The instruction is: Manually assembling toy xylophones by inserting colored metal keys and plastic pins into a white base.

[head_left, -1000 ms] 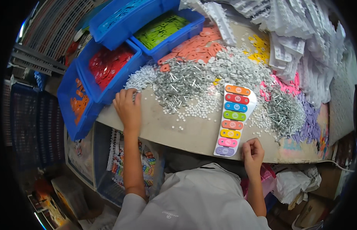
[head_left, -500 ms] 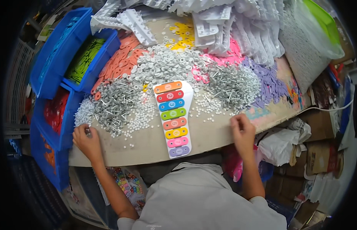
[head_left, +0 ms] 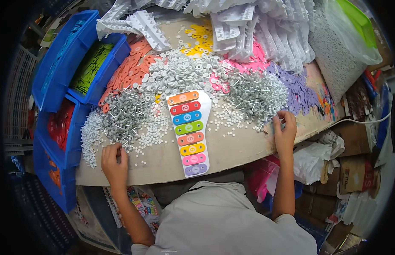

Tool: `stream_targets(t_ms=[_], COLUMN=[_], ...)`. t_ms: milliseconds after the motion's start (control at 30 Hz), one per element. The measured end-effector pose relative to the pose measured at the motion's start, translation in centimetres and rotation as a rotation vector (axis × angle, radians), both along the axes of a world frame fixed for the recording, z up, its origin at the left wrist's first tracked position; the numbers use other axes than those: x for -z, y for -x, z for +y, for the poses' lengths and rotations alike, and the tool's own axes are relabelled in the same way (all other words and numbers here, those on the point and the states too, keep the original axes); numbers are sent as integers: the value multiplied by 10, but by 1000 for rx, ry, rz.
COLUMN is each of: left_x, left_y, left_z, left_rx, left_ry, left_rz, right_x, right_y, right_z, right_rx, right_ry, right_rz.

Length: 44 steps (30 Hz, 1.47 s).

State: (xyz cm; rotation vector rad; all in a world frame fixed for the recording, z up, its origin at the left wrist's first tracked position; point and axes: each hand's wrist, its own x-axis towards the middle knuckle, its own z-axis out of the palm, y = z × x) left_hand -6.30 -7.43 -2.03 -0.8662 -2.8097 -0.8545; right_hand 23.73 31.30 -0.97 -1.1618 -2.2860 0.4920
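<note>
A white toy xylophone board with eight coloured bars (head_left: pixel 188 131) lies flat mid-bench in front of me, between my hands. My left hand (head_left: pixel 114 160) rests fingers curled at the edge of a heap of grey metal pins (head_left: pixel 121 119); my right hand (head_left: pixel 284 129) is bent at the other pin heap (head_left: pixel 257 91), and I cannot tell what either grips. Small white plastic washers (head_left: pixel 180 72) spread behind. Blue plastic bins (head_left: pixel 61 63) line the left; white plastic frames (head_left: pixel 248 25) pile at the back. Brown cardboard boxes (head_left: pixel 354 170) sit below the bench (head_left: pixel 231 148) at right.
</note>
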Motion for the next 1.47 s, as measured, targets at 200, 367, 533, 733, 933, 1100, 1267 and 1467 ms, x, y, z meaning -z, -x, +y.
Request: stream_targets(t_ms=[200,367,533,733,933,1100,1267,1467], left_x=[8,13,4,-20,-23,-3,-11,-11], left_y=[-1,-6,-4,-14,-28,-32,-37,-29], left_z=[-2,-2,-11,37,49,48,55,72], left_rx=[-13,-265,-280,-95,-28,-22,6,86], left_ry=[-29,-284,-739,-967,-945,-946,-853,-879], left_rz=[40,-181,-343,-843,-834,-870,-916,-979], right_x=[6,10,5,-14,-23,-15,-31,-7], right_y=[8,5,9,46,18,-14,-6,-16], right_z=[10,17,10,-27,7,15,-10,-14], right_rx=[-27,28,108,27,179,76,120,8], right_ry=[15,281,390,149,40,-26,244,113], right_rz=[55,165,359,311,210,7,-119,-303])
